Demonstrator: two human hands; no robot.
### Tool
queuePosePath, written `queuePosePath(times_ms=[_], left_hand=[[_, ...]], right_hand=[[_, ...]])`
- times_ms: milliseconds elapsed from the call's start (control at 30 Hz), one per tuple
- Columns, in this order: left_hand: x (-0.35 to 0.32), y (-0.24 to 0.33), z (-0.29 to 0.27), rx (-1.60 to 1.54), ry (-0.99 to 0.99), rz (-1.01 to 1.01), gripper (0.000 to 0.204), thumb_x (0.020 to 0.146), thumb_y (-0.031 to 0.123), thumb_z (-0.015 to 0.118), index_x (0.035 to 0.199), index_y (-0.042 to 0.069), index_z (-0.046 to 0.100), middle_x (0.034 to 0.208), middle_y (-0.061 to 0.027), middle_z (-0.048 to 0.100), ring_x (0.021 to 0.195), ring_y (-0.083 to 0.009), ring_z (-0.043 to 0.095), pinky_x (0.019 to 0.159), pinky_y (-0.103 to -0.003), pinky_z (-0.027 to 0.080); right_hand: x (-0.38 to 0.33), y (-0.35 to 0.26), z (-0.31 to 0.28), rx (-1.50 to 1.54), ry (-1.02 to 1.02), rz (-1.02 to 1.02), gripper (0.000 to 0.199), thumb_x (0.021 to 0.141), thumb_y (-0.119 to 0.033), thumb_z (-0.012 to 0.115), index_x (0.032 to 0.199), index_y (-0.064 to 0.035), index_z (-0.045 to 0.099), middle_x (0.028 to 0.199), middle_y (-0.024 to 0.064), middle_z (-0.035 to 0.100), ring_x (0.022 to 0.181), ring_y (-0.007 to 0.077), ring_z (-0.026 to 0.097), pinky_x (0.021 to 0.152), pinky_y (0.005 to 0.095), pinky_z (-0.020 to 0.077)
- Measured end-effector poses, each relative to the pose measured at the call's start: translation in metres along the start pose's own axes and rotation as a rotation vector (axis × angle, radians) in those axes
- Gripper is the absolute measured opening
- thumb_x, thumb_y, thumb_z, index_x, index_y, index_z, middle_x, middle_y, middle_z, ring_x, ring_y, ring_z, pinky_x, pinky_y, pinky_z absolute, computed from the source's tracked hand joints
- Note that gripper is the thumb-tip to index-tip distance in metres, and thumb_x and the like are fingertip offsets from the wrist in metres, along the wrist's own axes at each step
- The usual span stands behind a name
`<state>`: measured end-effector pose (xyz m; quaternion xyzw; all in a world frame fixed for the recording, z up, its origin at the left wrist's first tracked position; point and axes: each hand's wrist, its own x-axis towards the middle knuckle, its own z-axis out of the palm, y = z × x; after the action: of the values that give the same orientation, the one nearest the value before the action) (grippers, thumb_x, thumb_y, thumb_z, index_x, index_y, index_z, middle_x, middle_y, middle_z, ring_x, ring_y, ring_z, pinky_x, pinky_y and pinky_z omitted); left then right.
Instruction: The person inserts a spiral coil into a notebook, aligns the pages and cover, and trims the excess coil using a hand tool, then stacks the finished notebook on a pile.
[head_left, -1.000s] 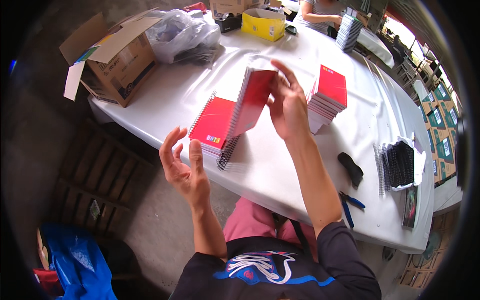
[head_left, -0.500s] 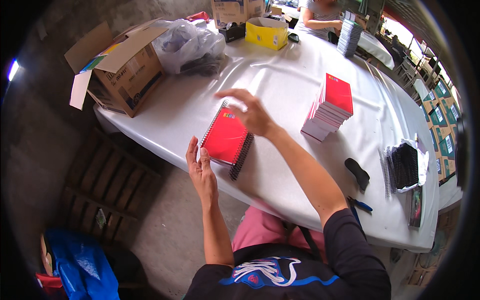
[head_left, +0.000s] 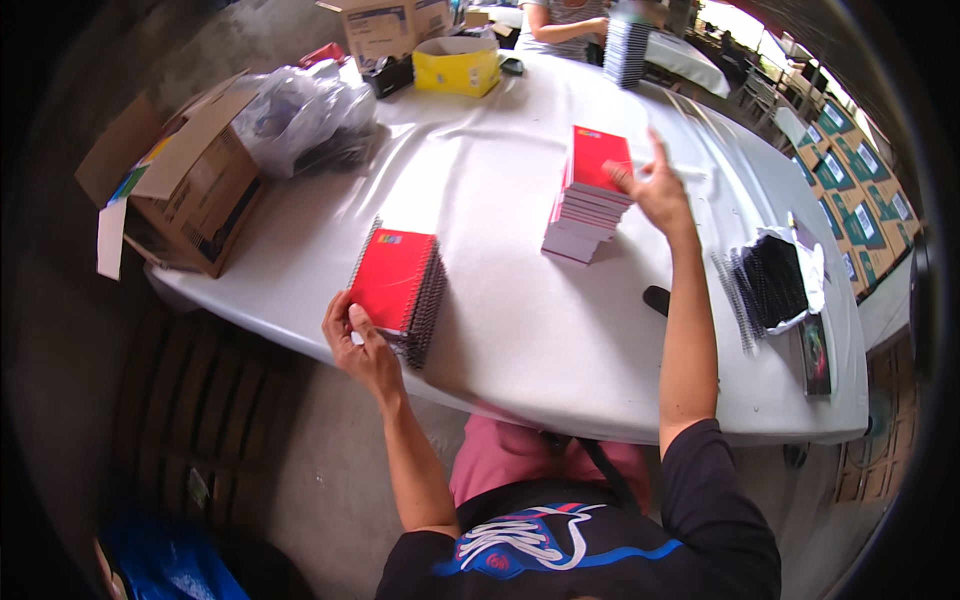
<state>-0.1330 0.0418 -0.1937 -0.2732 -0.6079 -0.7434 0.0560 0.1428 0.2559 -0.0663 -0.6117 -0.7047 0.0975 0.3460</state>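
Observation:
A pile of spiral-bound notebooks with red covers lies near the table's front edge, left of the middle. My left hand rests at its near left corner, fingers and thumb apart along the edges. To the right stands a taller, uneven stack of red-covered booklets, with white page edges and no coils showing. My right hand is at the right side of this stack, its thumb over the top cover and its index finger stretched up. Whether the thumb presses on the cover I cannot tell.
Black binding coils lie in white wrapping at the right. Partly behind my right forearm is a dark object. An open carton, a plastic bag and a yellow box line the far left. A person sits beyond.
My right hand has moved from above the spiral notebooks to the booklet stack on the right. My left hand has come against the notebooks' corner. The view has shifted too.

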Motion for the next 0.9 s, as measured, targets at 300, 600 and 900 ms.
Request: queuePosePath(times_ms=[300, 600, 900], left_hand=[[0.003, 0.051, -0.007, 0.471, 0.206, 0.522, 0.032, 0.092, 0.017, 0.057, 0.116, -0.003, 0.052, 0.120, -0.0174, 0.048, 0.115, -0.0300, 0.046, 0.096, -0.042, 0.038], [-0.111, 0.150, 0.061, -0.012, -0.600, 0.829, 0.047, 0.080, 0.021, 0.068, 0.122, 0.005, 0.056, 0.127, -0.0163, 0.048, 0.118, -0.0347, 0.049, 0.102, -0.047, 0.034], [-0.168, 0.074, 0.090, 0.568, -1.002, 0.701, 0.034, 0.078, 0.046, 0.066, 0.095, 0.017, 0.064, 0.096, -0.0001, 0.057, 0.122, -0.0224, 0.045, 0.099, -0.071, -0.007]], right_hand=[[0.013, 0.013, -0.012, -0.001, 0.074, -0.050, 0.093, 0.068, -0.030, 0.081, 0.143, -0.0153, 0.028, 0.083, 0.0140, 0.068, 0.074, 0.0267, 0.067, 0.070, 0.0358, 0.0526], [-0.109, 0.036, -0.037, 0.451, -0.076, -0.553, 0.070, 0.074, 0.000, 0.069, 0.137, -0.0175, 0.042, 0.084, 0.0077, 0.064, 0.067, 0.0231, 0.065, 0.059, 0.0337, 0.0515], [-0.122, 0.164, -0.068, 0.300, -0.274, -0.403, 0.040, 0.075, -0.014, 0.072, 0.112, -0.0043, 0.061, 0.106, 0.0149, 0.061, 0.100, 0.0306, 0.059, 0.085, 0.0376, 0.0475]])
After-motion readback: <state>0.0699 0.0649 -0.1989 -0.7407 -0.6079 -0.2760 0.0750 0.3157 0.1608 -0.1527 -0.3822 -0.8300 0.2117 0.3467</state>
